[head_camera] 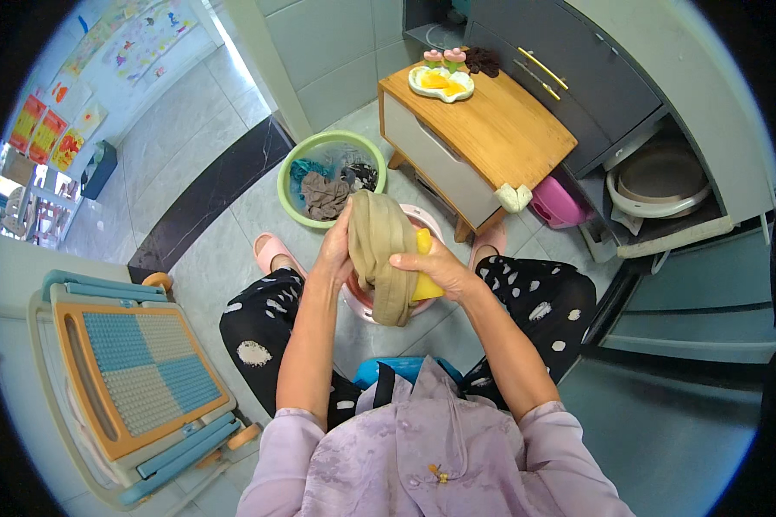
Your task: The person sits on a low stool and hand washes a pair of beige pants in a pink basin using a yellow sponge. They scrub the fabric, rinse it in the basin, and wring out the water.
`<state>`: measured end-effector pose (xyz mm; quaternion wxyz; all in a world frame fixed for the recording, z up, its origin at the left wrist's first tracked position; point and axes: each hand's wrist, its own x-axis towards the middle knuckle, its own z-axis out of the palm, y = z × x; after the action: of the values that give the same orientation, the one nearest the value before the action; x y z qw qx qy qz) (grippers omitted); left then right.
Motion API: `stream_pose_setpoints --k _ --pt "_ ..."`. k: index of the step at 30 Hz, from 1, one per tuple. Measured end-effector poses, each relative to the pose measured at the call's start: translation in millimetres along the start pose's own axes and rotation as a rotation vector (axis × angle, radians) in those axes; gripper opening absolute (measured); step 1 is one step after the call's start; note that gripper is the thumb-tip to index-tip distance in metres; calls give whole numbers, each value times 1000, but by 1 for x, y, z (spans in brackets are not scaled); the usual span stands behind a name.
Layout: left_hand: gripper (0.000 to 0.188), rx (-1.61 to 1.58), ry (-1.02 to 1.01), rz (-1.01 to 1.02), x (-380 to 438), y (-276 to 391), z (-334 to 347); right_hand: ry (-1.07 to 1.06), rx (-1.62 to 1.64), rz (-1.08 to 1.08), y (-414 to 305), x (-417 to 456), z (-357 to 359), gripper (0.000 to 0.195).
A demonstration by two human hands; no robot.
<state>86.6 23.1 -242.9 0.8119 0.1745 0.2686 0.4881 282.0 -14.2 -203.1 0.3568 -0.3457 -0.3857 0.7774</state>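
Note:
A khaki cloth garment [383, 236] hangs bunched between my two hands, above a pink-and-white basin [432, 218] on the floor. My left hand [337, 249] grips the garment's left side. On the other side my right hand [441, 266] presses its thumb on the cloth and also holds a yellow object [429, 288], partly covered by the fingers; what it is I cannot tell. The cloth hides most of the basin's inside. Just beyond stands a light green basin [286, 208] holding a grey-brown cloth [324, 195], a teal cloth [307, 169] and a dark patterned cloth [362, 174].
A wooden-topped cabinet [491, 129] with a padded corner stands ahead right, carrying a white dish [441, 94]. Beneath the grey drawers sits a pink plastic basin [559, 203]. A folded blue-and-orange frame with a studded panel [152, 368] leans at left. My knees flank the basin.

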Motion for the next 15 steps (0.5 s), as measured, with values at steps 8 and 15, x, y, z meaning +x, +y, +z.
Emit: stream_pose_setpoints --k 8,15 --pt "58 -380 -142 93 -42 -67 16 373 -475 -43 19 41 -12 53" --pt "46 -311 267 -52 -32 -56 10 407 -1123 -571 -12 25 47 44"
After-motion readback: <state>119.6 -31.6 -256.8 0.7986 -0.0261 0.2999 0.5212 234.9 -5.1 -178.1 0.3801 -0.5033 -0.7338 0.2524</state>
